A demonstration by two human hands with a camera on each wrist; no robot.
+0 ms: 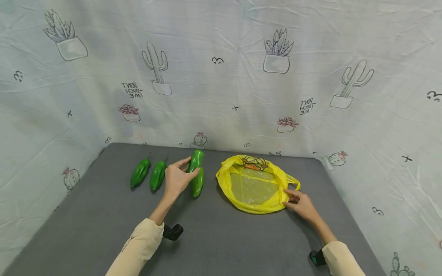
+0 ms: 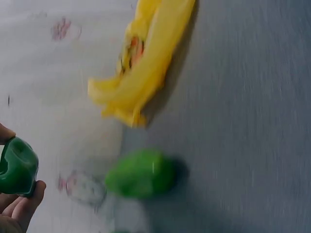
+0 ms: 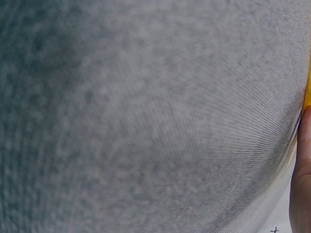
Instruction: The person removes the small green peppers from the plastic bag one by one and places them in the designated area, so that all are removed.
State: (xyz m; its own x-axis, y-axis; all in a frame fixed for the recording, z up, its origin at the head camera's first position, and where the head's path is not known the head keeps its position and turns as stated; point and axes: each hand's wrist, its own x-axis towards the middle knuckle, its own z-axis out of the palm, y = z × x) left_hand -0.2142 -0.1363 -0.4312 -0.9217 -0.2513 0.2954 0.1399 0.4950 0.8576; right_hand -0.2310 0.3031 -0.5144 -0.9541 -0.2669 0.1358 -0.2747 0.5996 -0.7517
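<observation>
My left hand [image 1: 177, 179] grips a long, glossy green pepper [image 1: 196, 158] between thumb and fingers; the left wrist view shows this pepper [image 2: 18, 167] end-on and raised. Just below it in the head view lies another green pepper [image 1: 198, 186] on the table, blurred in the left wrist view. To the right, a yellow plastic bag [image 1: 238, 203] lies with its mouth spread wide, a printed picture on its far side. My right hand [image 1: 303, 207] pinches the bag's right rim. Only a finger [image 3: 302, 155] and a sliver of yellow show in the right wrist view.
Two more green peppers, one at the far left [image 1: 140, 173] and one beside it [image 1: 158, 175], lie left of my left hand. The dark grey table [image 1: 221, 241] ends at a white cloth [image 1: 207, 96] printed with cacti, which hangs behind and on both sides.
</observation>
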